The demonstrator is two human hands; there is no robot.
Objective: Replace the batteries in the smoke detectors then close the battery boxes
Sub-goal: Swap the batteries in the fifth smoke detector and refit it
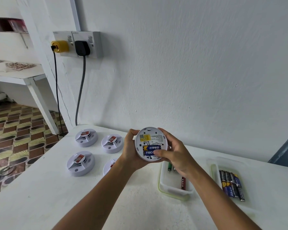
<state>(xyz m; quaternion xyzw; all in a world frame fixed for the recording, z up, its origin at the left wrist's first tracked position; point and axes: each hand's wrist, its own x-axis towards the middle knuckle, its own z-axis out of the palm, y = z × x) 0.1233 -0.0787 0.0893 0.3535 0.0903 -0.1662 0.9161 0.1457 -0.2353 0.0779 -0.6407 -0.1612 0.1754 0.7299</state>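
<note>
My right hand [173, 156] has its fingers curled round the smoke detector [150, 144], thumb [158, 153] pressing on the lower battery [149, 153] in the open battery box. My left hand [129, 146] grips the detector's other side, fingers wrapped behind it, thumb on the rim. I hold the detector back-side up above the desk [73, 196], near its far edge; a second battery [152, 148] sits just above the first. Four more detectors [81, 164] lie toward the desk's far left corner, one partly hidden by my left wrist. A clear tray [171, 188] with loose batteries sits under my right wrist. A flat lid [214, 165] toward the right edge carries a row of dark batteries [231, 185].
</note>
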